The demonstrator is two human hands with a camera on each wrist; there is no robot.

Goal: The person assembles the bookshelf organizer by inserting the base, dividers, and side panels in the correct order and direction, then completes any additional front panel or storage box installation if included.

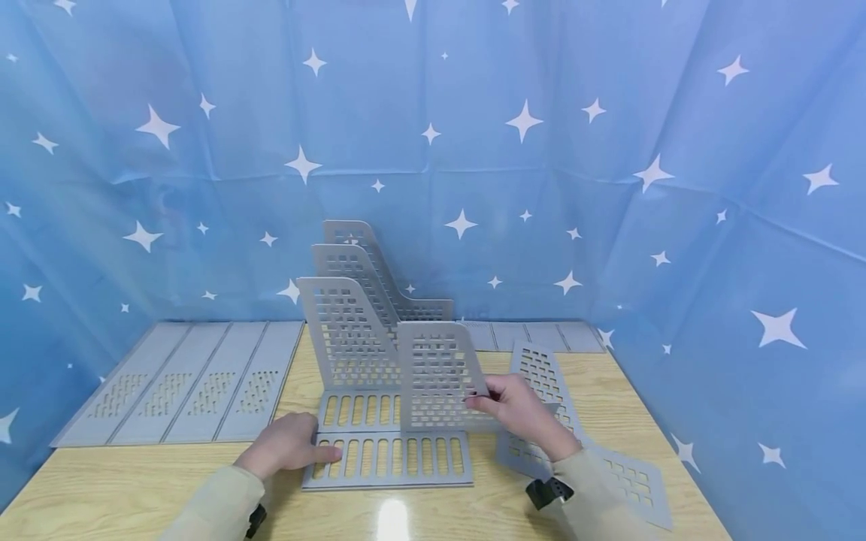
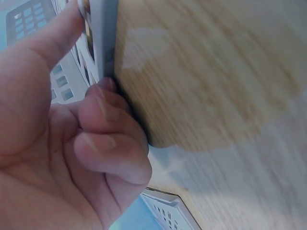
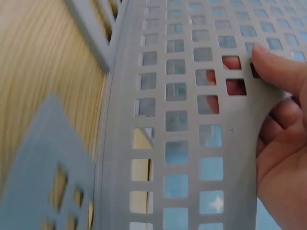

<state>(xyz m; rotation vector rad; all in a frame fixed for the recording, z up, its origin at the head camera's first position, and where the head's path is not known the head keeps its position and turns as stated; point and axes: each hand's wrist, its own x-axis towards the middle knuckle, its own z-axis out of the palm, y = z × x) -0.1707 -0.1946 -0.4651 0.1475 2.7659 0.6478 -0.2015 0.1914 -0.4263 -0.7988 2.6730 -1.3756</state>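
My left hand (image 1: 287,443) grips the left end of a grey slotted base panel (image 1: 392,482) lying on the table, its thumb on top and its fingers curled at the edge, as the left wrist view shows. Between the thumb and fingers of my right hand (image 1: 521,409) is a grey file-holder divider (image 1: 440,368) with rows of square holes and a curved cutaway edge. The right wrist view shows the thumb on the near face of this divider (image 3: 240,129). It stands upright over the right part of the slotted base. Three similar dividers (image 1: 352,330) stand upright behind it in a row.
A large grey board (image 1: 176,391) with fold lines and small holes lies flat at the left. A perforated divider (image 1: 571,402) lies flat on the wooden table (image 1: 379,518) at the right, under my right forearm. Another grey board (image 1: 541,336) lies behind. A blue star-patterned curtain (image 1: 433,210) surrounds the table.
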